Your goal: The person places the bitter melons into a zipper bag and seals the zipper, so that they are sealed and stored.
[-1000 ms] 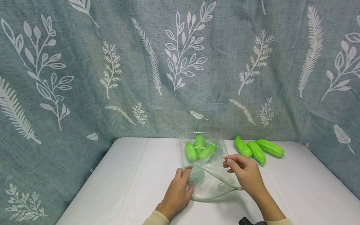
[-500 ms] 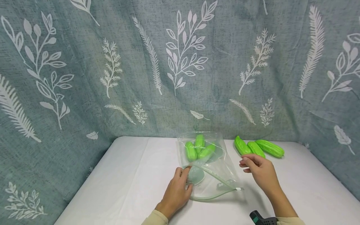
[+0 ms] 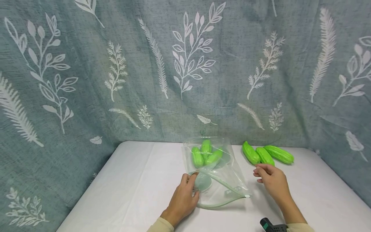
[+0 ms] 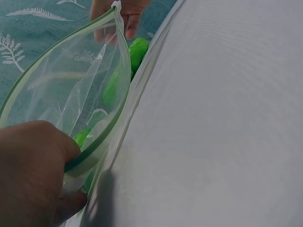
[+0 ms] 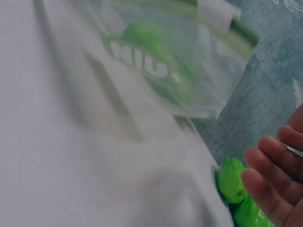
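A clear zip bag (image 3: 236,172) with a green-edged mouth lies on the table, its mouth spread toward me. My left hand (image 3: 181,198) grips the mouth's left end, fingers and thumb curled round the rim in the left wrist view. Inside the bag are 3 bright green, ridged cucumber-like vegetables (image 3: 197,158). To the right of the bag, my right hand (image 3: 272,182) hovers with loosely bent fingers and nothing between them. Just beyond its fingertips lie 3 loose vegetables of the same kind (image 3: 251,154), the middle one partly hidden by the hand.
A white cloth covers the table (image 3: 145,180). Behind it hangs a blue-green curtain (image 3: 185,112) with white leaf prints. A white slider (image 4: 116,5) sits at the far end of the bag's zip. A dark wrist strap (image 3: 275,227) is on the right arm.
My right hand has moved right, from the bag's right corner to the near side of the loose vegetables. The left hand keeps its hold on the bag, which stays in place.
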Available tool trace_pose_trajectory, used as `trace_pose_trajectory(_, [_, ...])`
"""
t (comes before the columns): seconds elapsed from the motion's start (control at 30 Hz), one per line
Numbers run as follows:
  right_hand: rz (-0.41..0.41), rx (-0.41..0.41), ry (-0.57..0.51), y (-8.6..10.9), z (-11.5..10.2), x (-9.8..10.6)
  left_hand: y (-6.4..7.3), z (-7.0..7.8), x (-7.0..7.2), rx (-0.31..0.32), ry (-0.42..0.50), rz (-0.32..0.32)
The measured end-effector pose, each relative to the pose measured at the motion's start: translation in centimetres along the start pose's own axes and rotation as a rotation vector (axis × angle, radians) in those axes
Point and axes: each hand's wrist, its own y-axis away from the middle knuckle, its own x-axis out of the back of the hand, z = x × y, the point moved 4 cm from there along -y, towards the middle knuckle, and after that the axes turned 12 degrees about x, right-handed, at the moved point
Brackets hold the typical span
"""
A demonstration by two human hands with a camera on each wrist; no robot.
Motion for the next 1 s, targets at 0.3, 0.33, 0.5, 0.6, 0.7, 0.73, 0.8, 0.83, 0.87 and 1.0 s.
trace_pose_trajectory(0.3, [-0.021, 0.009, 0.132, -1.5, 2.6, 0.4, 0.2, 0.0, -0.1, 0.001, 0.015, -0.005])
trace_pose_trajectory(0.33, [-0.02, 0.009, 0.142, -1.7, 2.8, 0.5, 0.2, 0.0, -0.1, -0.002, 0.015, -0.003])
trace_pose_trajectory(0.5, [-0.003, 0.016, 0.179, -2.4, 3.7, 0.8, 0.0, -0.1, -0.1, -0.003, 0.013, 0.004])
trace_pose_trajectory(0.6, [-0.002, 0.017, 0.197, -2.7, 4.0, 0.9, 0.0, -0.2, 0.0, -0.004, 0.013, 0.008])
trace_pose_trajectory(0.7, [0.002, 0.027, 0.239, -3.0, 4.2, 0.8, 0.0, -0.2, 0.0, -0.006, 0.018, 0.016])
trace_pose_trajectory(0.73, [0.007, 0.034, 0.26, -3.1, 4.3, 0.8, 0.1, -0.2, 0.0, -0.006, 0.02, 0.017])
trace_pose_trajectory(0.8, [0.02, 0.05, 0.3, -3.4, 4.5, 0.8, 0.1, -0.3, 0.0, -0.005, 0.027, 0.015])
trace_pose_trajectory(0.83, [0.029, 0.06, 0.321, -3.6, 4.6, 0.8, 0.1, -0.3, 0.0, -0.005, 0.032, 0.013])
trace_pose_trajectory(0.87, [0.035, 0.071, 0.341, -3.8, 4.7, 0.8, 0.1, -0.3, -0.1, -0.006, 0.035, 0.011])
trace_pose_trajectory(1.0, [0.037, 0.105, 0.374, -4.4, 5.0, 0.7, 0.0, -0.3, 0.0, -0.011, 0.042, 0.015])
